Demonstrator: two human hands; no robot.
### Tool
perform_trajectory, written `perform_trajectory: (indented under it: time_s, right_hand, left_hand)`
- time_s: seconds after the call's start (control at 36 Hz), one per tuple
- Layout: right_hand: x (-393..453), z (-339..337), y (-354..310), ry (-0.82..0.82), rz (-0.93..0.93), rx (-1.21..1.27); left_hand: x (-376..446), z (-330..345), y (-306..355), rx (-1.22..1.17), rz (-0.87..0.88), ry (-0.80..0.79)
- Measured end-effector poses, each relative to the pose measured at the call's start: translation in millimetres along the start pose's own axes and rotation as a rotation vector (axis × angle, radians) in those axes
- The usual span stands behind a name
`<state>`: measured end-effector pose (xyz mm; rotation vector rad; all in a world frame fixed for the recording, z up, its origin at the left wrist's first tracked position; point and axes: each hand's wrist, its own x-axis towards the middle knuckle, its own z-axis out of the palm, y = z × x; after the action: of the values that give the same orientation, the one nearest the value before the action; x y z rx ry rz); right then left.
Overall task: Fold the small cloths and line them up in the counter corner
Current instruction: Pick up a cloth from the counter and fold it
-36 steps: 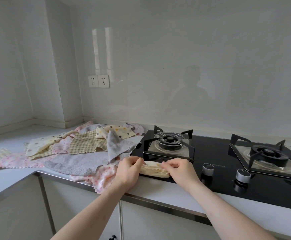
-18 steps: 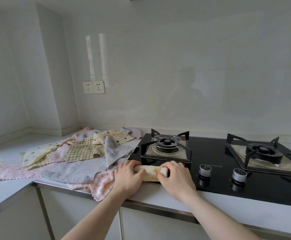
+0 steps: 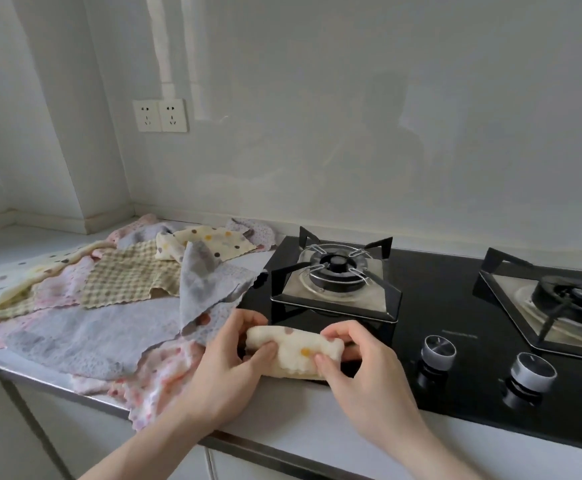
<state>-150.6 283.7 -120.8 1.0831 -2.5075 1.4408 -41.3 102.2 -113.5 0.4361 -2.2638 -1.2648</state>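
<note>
Both hands, left [image 3: 229,367] and right [image 3: 359,365], pinched the ends of a cream dotted cloth [image 3: 294,351], folded narrow at the worktop [image 3: 317,424] edge by the stove [image 3: 456,306]. Folding looked nearly finished; next it needed carrying to the corner, past the unfolded cloths [image 3: 109,306].

- A folded cream dotted cloth [image 3: 294,348] is gripped at its ends by the left hand [image 3: 229,368] and right hand [image 3: 359,365].
- Unfolded cloths [image 3: 109,306] are heaped on the bench [image 3: 317,424] beside the black hob [image 3: 438,327].
</note>
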Motion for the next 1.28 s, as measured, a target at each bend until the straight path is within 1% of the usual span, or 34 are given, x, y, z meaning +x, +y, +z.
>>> perform_trajectory:
  time_s: [0.08, 0.17, 0.25, 0.31, 0.36, 0.44, 0.5, 0.56, 0.64, 0.75, 0.81, 0.89, 1.0, 1.14, 1.28]
  right_hand:
    - [2.6, 3.0, 4.2, 0.011, 0.014, 0.036]
    - [7.6, 2.8, 1.7, 0.012, 0.051, 0.014]
    - [12.4, 4.5, -5.6, 0.02, 0.128, -0.034]
    - [15.4, 3.7, -12.3, 0.003, 0.2, -0.019]
    - [19.9, -3.9, -23.7, -0.035, 0.314, 0.039]
    - [25.0, -21.1, -43.1, -0.173, 0.475, 0.043]
    - [24.7, -35.0, -60.2, -0.253, 0.537, 0.028]
    - [22.8, -54.5, -82.7, -0.281, 0.568, 0.034]
    - [17.9, -96.6, -124.6, -0.245, 0.601, 0.057]
    - [7.0, -153.6, -174.9, -0.206, 0.652, 0.165]
    - [3.5, -178.4, -195.0, -0.19, 0.671, 0.213]
    - [-3.7, -213.2, -218.3, -0.129, 0.682, 0.214]
    - [-15.7, -249.2, -233.6, -0.044, 0.698, 0.189]
    - [-29.0, -283.9, -234.2, 0.054, 0.711, 0.167]
    - [-39.8, -325.6, -223.3, 0.114, 0.741, 0.211]
  left_hand:
    - [3.0, 0.7, 0.4, -0.032, 0.008, -0.01]
    - [6.2, -0.7, 3.9, -0.032, -0.004, -0.032]
    - [8.3, -3.5, 9.2, -0.016, -0.026, 0.004]
    - [9.0, -5.5, 15.2, 0.001, -0.074, 0.028]
    - [11.2, -8.7, 24.2, 0.026, -0.131, 0.004]
    - [15.5, -16.9, 45.5, 0.026, -0.255, -0.096]
    - [17.1, -24.3, 68.0, -0.022, -0.353, -0.141]
    - [16.8, -33.6, 96.0, -0.032, -0.369, -0.153]
    - [13.0, -54.0, 146.1, -0.088, -0.352, -0.207]
    - [12.7, -79.4, 200.2, -0.117, -0.316, -0.3]
    - [15.7, -82.1, 224.3, -0.122, -0.301, -0.333]
    - [18.8, -79.7, 259.9, -0.135, -0.297, -0.397]
    - [22.0, -70.9, 289.9, -0.136, -0.307, -0.536]
    - [25.3, -59.0, 326.9, -0.177, -0.287, -0.649]
    - [37.0, -30.4, 357.8, -0.098, -0.181, -0.763]
